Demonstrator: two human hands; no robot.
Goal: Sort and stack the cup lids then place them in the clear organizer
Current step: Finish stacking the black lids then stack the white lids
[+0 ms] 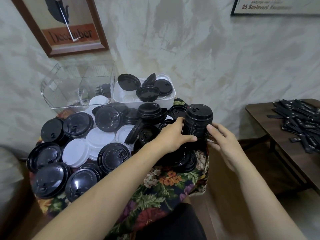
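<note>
Cup lids (78, 124), black and white, lay loose across a floral-covered table (164, 184), the clear organizer (78, 84) standing behind them at rear left, a white bin (143, 99) of further lids beside it. Stack of black lids (199, 122) stood near the table's right edge, left hand (173, 134) curled round its left side, right hand (223, 141) cupping its right side. Black packets (301, 122) lay on a side table (259, 115), far right.
</note>
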